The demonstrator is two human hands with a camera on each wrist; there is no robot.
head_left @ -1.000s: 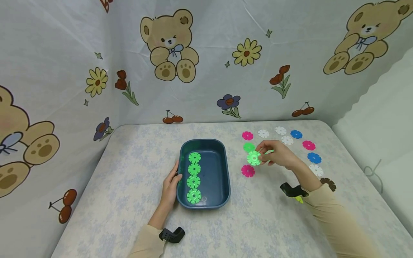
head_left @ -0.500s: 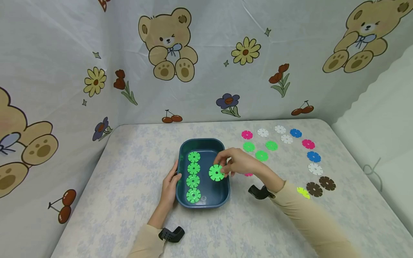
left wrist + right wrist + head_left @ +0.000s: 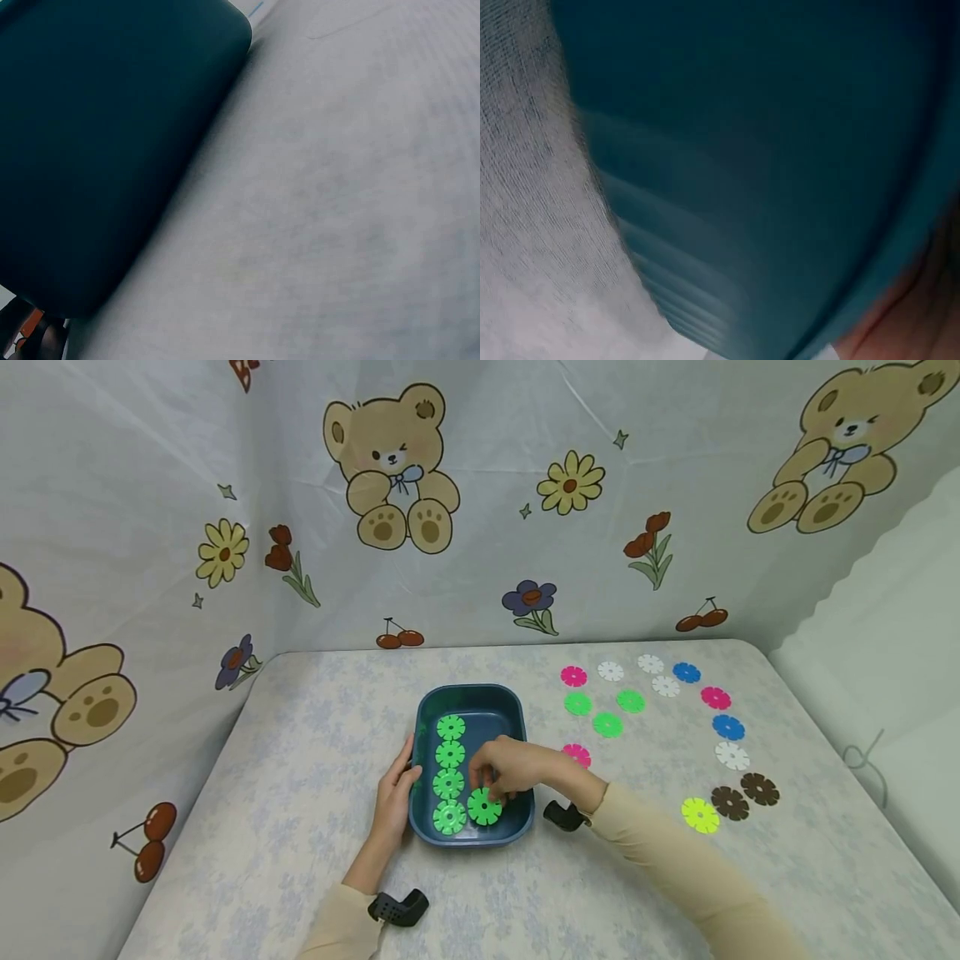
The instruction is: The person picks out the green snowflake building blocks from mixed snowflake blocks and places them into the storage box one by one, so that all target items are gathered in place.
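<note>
My right hand (image 3: pixel 510 764) is inside the dark blue tray (image 3: pixel 468 695) and pinches a green notched plastic disc (image 3: pixel 483 807) by its edge, low over the tray floor near the front. Beside it, along the tray's left side, green notched discs (image 3: pixel 449 784) lie in a column. On the tray's left wall my left hand (image 3: pixel 393 793) holds the rim, thumb on top and fingers along the outside. The tray's outer wall fills much of the left wrist view and the right wrist view, where the held disc is hidden.
Right of the tray lie loose notched discs: green discs (image 3: pixel 608 724), pink (image 3: pixel 576 755), white (image 3: pixel 732 755), blue (image 3: pixel 728 727), brown (image 3: pixel 730 803) and a yellow disc (image 3: pixel 701 815). A bear-printed cloth (image 3: pixel 465 593) hangs behind the patterned table (image 3: pixel 330 710).
My right hand has carried the green disc left from the loose discs into the tray, then down towards its front. The left hand stays on the rim.
</note>
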